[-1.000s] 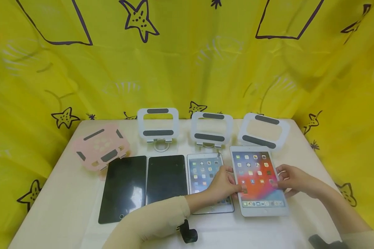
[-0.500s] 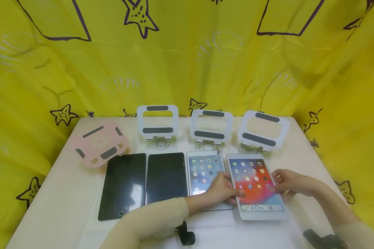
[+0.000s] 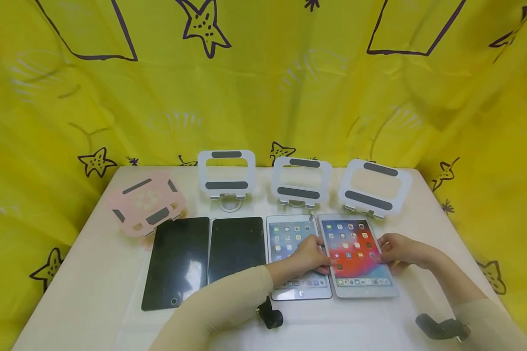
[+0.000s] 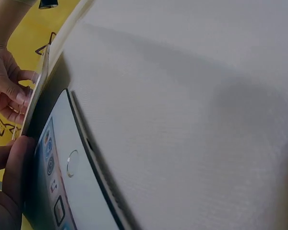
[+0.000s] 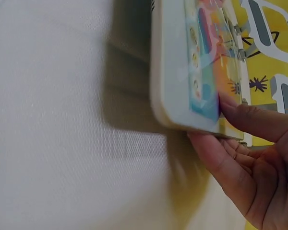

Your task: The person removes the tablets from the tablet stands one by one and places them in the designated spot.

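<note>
A white tablet (image 3: 353,273) with a red and blue screen lies tilted slightly at the right end of a row of tablets. My left hand (image 3: 306,256) pinches its left edge, the forearm crossing over the neighbouring tablets. At the opposite edge my right hand (image 3: 406,251) grips it, and in the right wrist view the thumb (image 5: 245,115) is on the screen side with fingers underneath. A shadow below it shows it held just over the table. Under my left hand lies a second white tablet (image 3: 300,292), its home button near in the left wrist view.
Two black tablets (image 3: 177,263) lie further left in the row. Behind stand three white tablet stands (image 3: 226,185) with dark pads, and a pink stand (image 3: 146,201) at the left. A yellow curtain (image 3: 263,97) surrounds the white table (image 3: 92,273).
Both hands have brought the white tablet leftward and down, away from the right white stand and in beside the second white tablet. The stand's lower hinges are now uncovered.
</note>
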Demonstrator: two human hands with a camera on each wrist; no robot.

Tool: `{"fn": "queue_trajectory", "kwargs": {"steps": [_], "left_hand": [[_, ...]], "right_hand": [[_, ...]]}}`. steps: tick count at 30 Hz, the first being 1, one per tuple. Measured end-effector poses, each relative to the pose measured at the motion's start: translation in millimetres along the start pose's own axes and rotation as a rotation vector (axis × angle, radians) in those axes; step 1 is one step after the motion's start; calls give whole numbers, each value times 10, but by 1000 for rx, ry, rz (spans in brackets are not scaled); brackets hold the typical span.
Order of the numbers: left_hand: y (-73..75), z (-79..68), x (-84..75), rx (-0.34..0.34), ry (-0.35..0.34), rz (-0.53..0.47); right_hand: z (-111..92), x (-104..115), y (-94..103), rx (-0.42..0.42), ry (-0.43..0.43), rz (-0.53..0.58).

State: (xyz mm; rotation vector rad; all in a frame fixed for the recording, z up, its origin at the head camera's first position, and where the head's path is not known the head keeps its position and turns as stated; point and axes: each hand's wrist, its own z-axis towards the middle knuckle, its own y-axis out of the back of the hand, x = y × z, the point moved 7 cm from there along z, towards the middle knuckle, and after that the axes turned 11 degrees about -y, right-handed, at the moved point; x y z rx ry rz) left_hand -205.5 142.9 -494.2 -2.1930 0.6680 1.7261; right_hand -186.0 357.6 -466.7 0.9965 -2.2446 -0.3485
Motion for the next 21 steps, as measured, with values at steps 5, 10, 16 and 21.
{"fn": "queue_trajectory", "kwargs": {"steps": [5, 10, 16, 21], "left_hand": [[13, 20, -67, 41, 18, 58], [21, 33, -205, 133, 0, 132], [102, -4, -281, 124, -83, 286], [229, -47, -372, 141, -211, 583]], "right_hand": [[30, -8, 11, -10, -5, 9], [33, -38, 28, -34, -13, 22], [22, -68, 34, -99, -23, 8], [-26, -20, 86, -178, -44, -31]]}}
